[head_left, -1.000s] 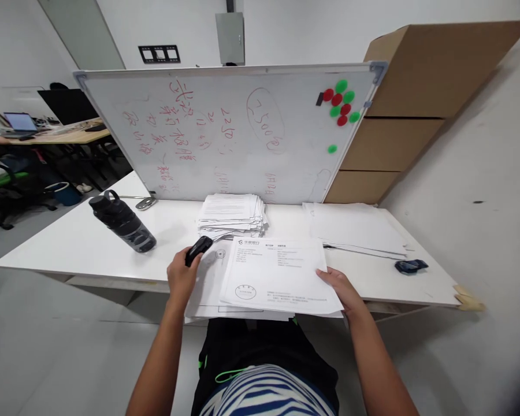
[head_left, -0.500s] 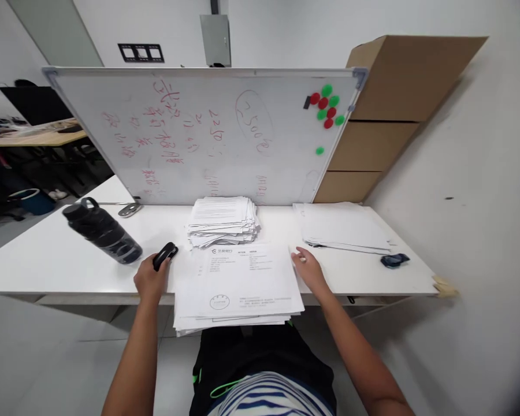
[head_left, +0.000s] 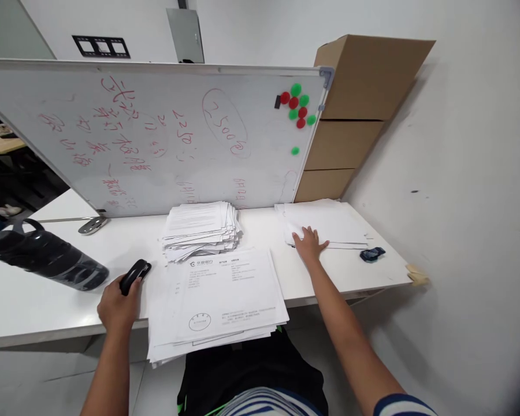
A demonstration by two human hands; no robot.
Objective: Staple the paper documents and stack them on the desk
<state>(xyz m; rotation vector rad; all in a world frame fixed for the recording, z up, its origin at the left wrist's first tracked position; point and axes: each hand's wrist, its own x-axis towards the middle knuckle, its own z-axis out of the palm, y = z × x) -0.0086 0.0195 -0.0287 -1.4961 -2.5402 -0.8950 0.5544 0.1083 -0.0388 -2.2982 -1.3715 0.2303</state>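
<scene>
My left hand (head_left: 118, 306) is wrapped round a small black stapler (head_left: 135, 276) at the left of the desk. With fingers spread, my right hand (head_left: 309, 245) lies on the near left part of a low stack of white sheets (head_left: 329, 222) at the right. Between my hands, a pile of printed papers (head_left: 225, 300) overhangs the desk's front edge; its top sheet bears a logo and an oval stamp. Behind that pile stands a thicker, uneven stack of papers (head_left: 201, 228).
A dark water bottle (head_left: 47, 257) and a computer mouse (head_left: 92, 225) are at the left. A whiteboard (head_left: 156, 133) with red writing and magnets stands along the back, beside stacked cardboard boxes (head_left: 351, 110). A dark crumpled item (head_left: 372, 254) lies near the right edge.
My right hand has left the printed pile's edge and moved right onto the white sheets, fingers spreading. My left hand still holds the stapler. The view has turned right.
</scene>
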